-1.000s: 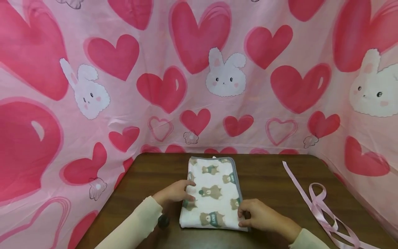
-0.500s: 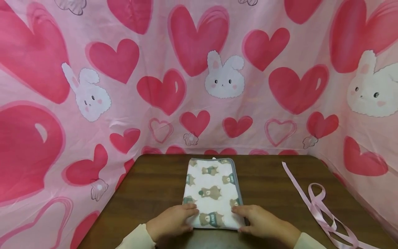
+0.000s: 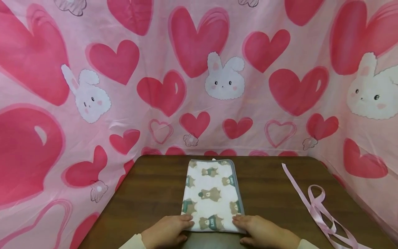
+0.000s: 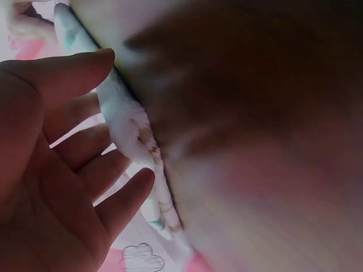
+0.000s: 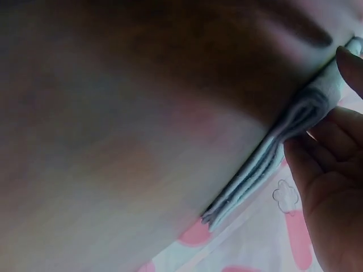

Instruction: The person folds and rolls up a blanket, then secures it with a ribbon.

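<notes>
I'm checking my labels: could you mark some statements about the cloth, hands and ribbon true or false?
The folded cloth lies on the table. True.
The left hand and right hand touch the folded cloth. True.
The ribbon lies on the table. True.
The ribbon is tied around the folded cloth. False: it lies apart.
The right hand holds the ribbon. False: it touches the folded cloth.
The folded cloth is plain black. False: it is patterned.

The left hand (image 3: 165, 231) has moved nearer along the folded cloth (image 3: 210, 193)'s edge, and the right hand (image 3: 266, 229)'s fingers have straightened.
</notes>
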Available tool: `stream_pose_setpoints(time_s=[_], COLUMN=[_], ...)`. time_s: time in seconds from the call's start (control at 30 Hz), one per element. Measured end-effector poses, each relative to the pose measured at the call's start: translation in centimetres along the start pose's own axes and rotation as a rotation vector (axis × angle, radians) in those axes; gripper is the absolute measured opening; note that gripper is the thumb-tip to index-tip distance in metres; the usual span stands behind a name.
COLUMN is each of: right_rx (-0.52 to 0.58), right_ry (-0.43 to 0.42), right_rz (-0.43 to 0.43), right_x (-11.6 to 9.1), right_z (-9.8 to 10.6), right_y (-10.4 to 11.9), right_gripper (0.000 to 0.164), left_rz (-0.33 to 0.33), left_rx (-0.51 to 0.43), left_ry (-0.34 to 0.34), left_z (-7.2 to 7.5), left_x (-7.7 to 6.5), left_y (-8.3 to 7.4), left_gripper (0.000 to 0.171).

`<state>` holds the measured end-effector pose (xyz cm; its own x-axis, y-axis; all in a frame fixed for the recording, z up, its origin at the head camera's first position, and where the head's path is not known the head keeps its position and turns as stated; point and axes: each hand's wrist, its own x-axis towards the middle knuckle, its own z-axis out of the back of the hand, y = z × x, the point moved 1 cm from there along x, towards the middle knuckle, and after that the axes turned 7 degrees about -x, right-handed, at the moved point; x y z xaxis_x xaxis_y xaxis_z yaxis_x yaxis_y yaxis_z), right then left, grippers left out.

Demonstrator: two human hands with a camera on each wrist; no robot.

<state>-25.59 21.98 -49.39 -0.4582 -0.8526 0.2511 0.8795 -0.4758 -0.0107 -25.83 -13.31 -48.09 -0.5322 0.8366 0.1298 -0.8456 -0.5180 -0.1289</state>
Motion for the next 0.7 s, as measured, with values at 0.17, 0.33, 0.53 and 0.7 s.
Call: stream_pose_setpoints(time_s=[0.17,0.33,0.53,0.7], right_rx=[-0.039,-0.042,-0.132,-0.181], right_ry=[0.005,-0.018,-0.114,-0.183], right_rz=[0.073,0.082,0.140,0.173], right_x=[0.0,0.1,0.7,1.2], right_z=[-0.2,-0.3,-0.2,-0.5], right_y=[-0.2,-0.6,-0.8,-0.6], right_gripper=[0.049,0.048,0.046,0.040], left_rz=[0.026,0.000,-0.056,-0.120], left_rx=[-0.044,-0.016,0.064,0.161], left_ry=[0.022,0.008,-0.060,-0.141], left_z=[-0.1,-0.4,-0.4,-0.5], left_x=[-0.3,0.4,1.2,1.7], left_y=[0.2,0.3,0.5,0.4], left_gripper=[0.042,0.040,0.033,0.030])
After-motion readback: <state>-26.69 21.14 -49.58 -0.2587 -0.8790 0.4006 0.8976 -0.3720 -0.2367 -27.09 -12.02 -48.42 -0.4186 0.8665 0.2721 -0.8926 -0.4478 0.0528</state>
